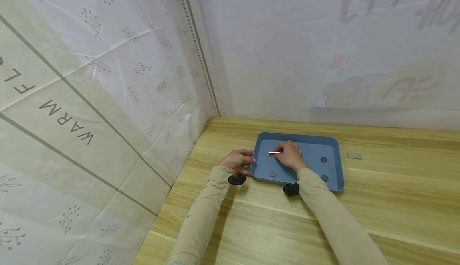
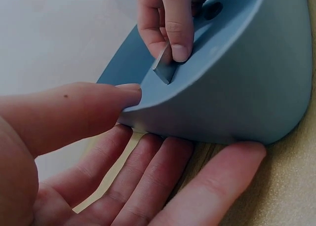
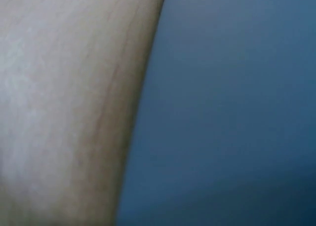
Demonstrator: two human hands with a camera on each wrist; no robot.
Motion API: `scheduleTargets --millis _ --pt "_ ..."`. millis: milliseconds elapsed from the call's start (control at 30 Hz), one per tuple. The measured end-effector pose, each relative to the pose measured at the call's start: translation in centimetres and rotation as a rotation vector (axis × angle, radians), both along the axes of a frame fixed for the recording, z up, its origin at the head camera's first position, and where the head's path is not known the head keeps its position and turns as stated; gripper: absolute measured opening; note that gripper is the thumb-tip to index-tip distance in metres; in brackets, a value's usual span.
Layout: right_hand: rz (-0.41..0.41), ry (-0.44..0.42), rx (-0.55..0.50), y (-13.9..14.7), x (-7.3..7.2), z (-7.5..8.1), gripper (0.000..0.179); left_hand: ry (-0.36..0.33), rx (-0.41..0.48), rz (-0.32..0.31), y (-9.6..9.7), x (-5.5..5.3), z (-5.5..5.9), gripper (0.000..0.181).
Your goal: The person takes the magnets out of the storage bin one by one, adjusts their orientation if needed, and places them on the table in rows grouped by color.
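My right hand (image 1: 290,156) pinches the metal plate (image 1: 274,152), best held steady; my left hand (image 1: 237,159) grips the blue tray (image 1: 310,139) at nine o'clock.

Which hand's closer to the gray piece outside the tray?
Right. The right hand is left of the gray piece, inside the tray; the left hand is farther left.

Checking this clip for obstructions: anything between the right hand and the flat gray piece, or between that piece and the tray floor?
Nothing visible. The right hand pinches the flat gray piece directly, and no object shows between it and the blue tray floor. A gray disc lies apart, toward the tray's near edge.
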State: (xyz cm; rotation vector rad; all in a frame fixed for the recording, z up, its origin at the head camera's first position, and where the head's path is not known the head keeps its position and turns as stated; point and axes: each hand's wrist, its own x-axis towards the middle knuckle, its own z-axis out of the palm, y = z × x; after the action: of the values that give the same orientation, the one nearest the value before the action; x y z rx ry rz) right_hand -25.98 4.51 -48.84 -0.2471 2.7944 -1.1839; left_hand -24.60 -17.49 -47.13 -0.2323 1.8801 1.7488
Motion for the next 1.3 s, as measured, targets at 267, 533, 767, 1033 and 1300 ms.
scheduleTargets --millis 267,533,767,1033,1300 --pt "0.014 0.013 -0.02 0.2 0.0 -0.3 0.013 0.001 -0.001 -0.012 -0.1 0.0 -0.2 0.051" --pt "0.032 0.018 -0.011 0.5 0.1 -0.2 0.014 0.0 0.007 -0.006 -0.1 0.2 -0.3 0.051" --pt "0.036 0.0 -0.051 0.7 0.3 0.2 0.017 0.002 -0.003 0.002 -0.1 0.2 -0.1 0.051" --pt "0.036 -0.038 -0.141 1.4 0.4 0.6 0.019 0.004 0.007 0.006 0.1 0.1 -0.1 0.051" --pt "0.027 -0.059 -0.198 2.0 0.2 1.3 0.021 0.002 0.012 0.009 0.0 0.2 0.1 0.052"
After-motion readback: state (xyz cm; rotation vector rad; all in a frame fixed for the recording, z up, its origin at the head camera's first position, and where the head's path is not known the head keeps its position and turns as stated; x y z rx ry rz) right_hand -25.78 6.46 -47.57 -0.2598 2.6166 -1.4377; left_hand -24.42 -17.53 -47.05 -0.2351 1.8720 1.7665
